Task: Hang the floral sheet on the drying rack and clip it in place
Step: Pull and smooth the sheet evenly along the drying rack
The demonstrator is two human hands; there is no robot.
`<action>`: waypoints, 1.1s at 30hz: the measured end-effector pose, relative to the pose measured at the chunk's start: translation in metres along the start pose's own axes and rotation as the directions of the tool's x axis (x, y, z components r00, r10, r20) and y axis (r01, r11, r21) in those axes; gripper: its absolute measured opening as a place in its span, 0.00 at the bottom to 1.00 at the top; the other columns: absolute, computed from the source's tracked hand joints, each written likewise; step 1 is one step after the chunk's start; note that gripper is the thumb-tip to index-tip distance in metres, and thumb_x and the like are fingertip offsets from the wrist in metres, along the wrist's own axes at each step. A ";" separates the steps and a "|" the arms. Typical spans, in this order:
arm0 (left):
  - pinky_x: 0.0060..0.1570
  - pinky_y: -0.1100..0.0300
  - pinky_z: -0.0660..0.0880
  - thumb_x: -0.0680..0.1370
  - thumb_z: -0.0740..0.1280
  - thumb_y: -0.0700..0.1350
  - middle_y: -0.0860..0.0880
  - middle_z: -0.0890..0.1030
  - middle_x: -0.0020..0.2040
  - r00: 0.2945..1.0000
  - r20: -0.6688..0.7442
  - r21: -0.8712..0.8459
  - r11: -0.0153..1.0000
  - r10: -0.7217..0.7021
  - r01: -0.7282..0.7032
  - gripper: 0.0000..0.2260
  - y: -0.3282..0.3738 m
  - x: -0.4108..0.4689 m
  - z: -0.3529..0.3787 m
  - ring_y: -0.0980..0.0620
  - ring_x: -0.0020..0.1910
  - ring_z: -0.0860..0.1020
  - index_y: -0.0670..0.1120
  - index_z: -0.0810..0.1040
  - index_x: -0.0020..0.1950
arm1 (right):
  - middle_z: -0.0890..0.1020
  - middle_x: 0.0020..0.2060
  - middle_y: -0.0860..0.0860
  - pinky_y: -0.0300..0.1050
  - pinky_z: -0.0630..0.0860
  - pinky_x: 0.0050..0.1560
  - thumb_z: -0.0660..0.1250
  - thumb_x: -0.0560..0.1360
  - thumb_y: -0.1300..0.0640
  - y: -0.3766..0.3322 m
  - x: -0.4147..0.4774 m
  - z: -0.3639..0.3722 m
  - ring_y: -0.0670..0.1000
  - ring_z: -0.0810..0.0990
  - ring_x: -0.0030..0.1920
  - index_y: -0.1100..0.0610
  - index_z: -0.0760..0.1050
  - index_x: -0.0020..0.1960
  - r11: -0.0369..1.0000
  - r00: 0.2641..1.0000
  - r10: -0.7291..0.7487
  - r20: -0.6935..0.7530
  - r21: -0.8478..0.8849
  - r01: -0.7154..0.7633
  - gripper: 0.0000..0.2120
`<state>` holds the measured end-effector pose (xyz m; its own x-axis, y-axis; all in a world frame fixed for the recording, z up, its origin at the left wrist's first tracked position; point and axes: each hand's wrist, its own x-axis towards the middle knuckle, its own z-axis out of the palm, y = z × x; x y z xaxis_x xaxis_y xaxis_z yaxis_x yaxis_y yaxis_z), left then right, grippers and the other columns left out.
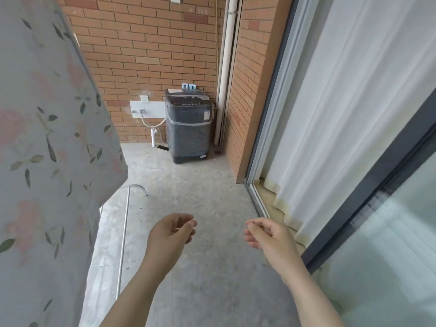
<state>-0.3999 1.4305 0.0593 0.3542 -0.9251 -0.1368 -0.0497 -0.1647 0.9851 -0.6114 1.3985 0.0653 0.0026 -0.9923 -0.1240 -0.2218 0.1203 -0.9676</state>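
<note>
The floral sheet [42,142], pale grey with pink flowers and green leaves, hangs down the whole left side of the view. Below it a metal bar of the drying rack [123,234] runs along the floor. Blue clips [189,86] lie on top of the dark washing machine [188,128] at the far brick wall. My left hand [171,231] and my right hand [265,234] hover low in front of me, apart from the sheet. Both hold nothing, with the fingers loosely curled and apart.
A tap and hose [151,119] are mounted on the brick wall left of the washing machine. A white drainpipe [225,74] runs down the corner. A sliding glass door with a white curtain [342,119] lines the right side. The concrete floor [207,185] stretches ahead.
</note>
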 end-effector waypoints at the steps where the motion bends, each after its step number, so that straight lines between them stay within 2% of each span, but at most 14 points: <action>1: 0.44 0.61 0.80 0.77 0.67 0.40 0.48 0.84 0.45 1.000 -0.001 0.002 1.000 0.004 -0.004 0.05 0.004 0.018 0.002 0.51 0.45 0.84 0.47 0.81 0.49 | 0.85 0.41 0.55 0.39 0.82 0.43 0.65 0.78 0.61 -0.004 0.016 0.002 0.51 0.84 0.42 0.59 0.80 0.49 1.000 1.000 -0.002 -0.004 0.006 0.002 0.05; 6: 0.42 0.63 0.80 0.77 0.67 0.39 0.48 0.85 0.45 1.000 0.008 -0.002 1.000 -0.029 0.029 0.05 0.009 0.092 0.025 0.52 0.44 0.84 0.46 0.81 0.50 | 0.85 0.40 0.55 0.41 0.82 0.44 0.65 0.78 0.62 -0.004 0.095 0.008 0.49 0.84 0.40 0.59 0.81 0.48 0.999 1.000 0.029 -0.003 0.036 -0.029 0.05; 10: 0.43 0.62 0.80 0.77 0.67 0.39 0.48 0.85 0.45 0.999 -0.019 0.029 0.999 -0.039 0.040 0.05 0.012 0.158 0.050 0.52 0.44 0.84 0.46 0.81 0.50 | 0.85 0.38 0.53 0.44 0.82 0.45 0.66 0.78 0.62 0.002 0.173 0.009 0.51 0.84 0.42 0.57 0.81 0.47 0.998 0.999 0.044 0.001 0.053 -0.044 0.05; 16: 0.45 0.62 0.80 0.77 0.67 0.40 0.48 0.85 0.45 0.998 -0.047 0.047 0.998 -0.035 0.037 0.05 0.036 0.254 0.101 0.51 0.45 0.83 0.47 0.81 0.50 | 0.85 0.39 0.53 0.41 0.82 0.43 0.66 0.78 0.61 -0.009 0.298 0.000 0.49 0.85 0.40 0.56 0.81 0.47 0.998 0.997 0.001 0.077 0.055 -0.005 0.05; 21: 0.43 0.64 0.80 0.78 0.66 0.40 0.49 0.85 0.45 0.994 -0.109 0.066 0.997 -0.030 0.037 0.05 0.055 0.326 0.128 0.53 0.44 0.83 0.47 0.81 0.51 | 0.85 0.39 0.53 0.44 0.82 0.46 0.66 0.78 0.60 -0.027 0.395 0.001 0.51 0.85 0.42 0.56 0.81 0.47 0.999 0.990 -0.027 0.140 0.036 0.022 0.05; 33: 0.46 0.59 0.81 0.77 0.67 0.41 0.49 0.85 0.45 0.989 -0.145 0.044 0.998 -0.040 0.046 0.05 0.066 0.536 0.106 0.53 0.45 0.83 0.48 0.81 0.50 | 0.85 0.39 0.52 0.39 0.81 0.43 0.66 0.78 0.60 -0.064 0.598 0.090 0.48 0.85 0.41 0.55 0.81 0.46 0.999 0.976 -0.026 0.218 -0.019 0.031 0.05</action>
<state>-0.3128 0.8875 0.0403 0.4873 -0.8586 -0.1591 -0.0739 -0.2221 0.9722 -0.5083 0.8001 0.0330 0.2211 -0.9646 -0.1437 -0.2401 0.0890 -0.9667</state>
